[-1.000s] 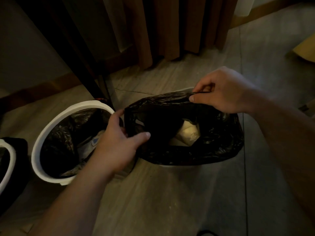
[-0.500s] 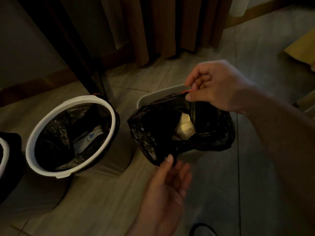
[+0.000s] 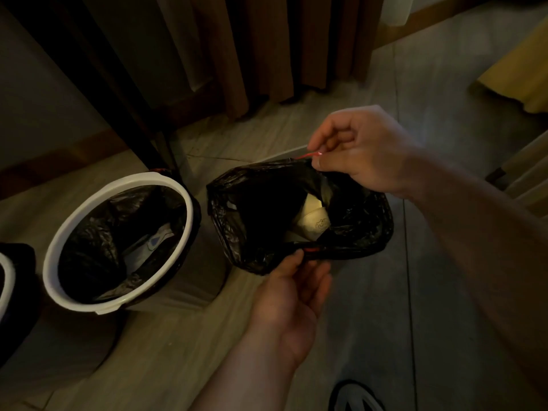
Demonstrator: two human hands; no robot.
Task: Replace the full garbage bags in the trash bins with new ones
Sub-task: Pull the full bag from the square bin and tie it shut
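Note:
A black garbage bag (image 3: 255,215) with pale paper waste inside hangs open, lifted partly out of a grey bin whose rim (image 3: 284,154) shows behind it. My right hand (image 3: 358,149) pinches the red drawstring (image 3: 308,155) at the bag's far edge. My left hand (image 3: 292,289), palm up, has its fingertips at the near edge by the other red drawstring loop (image 3: 311,250); whether it grips the loop is unclear. To the left stands a white-rimmed round bin (image 3: 74,226) lined with a black bag that holds some waste.
A third bin's white rim (image 3: 6,280) peeks in at the far left. A dark furniture leg (image 3: 124,93) and brown curtains (image 3: 267,54) stand behind the bins. A shoe (image 3: 355,396) shows at the bottom edge. A yellowish object (image 3: 519,75) lies at the far right.
My left hand let go of the bag's left side, dropped below it palm up, then rose to the near rim. My right hand lifted the bag by its red drawstring.

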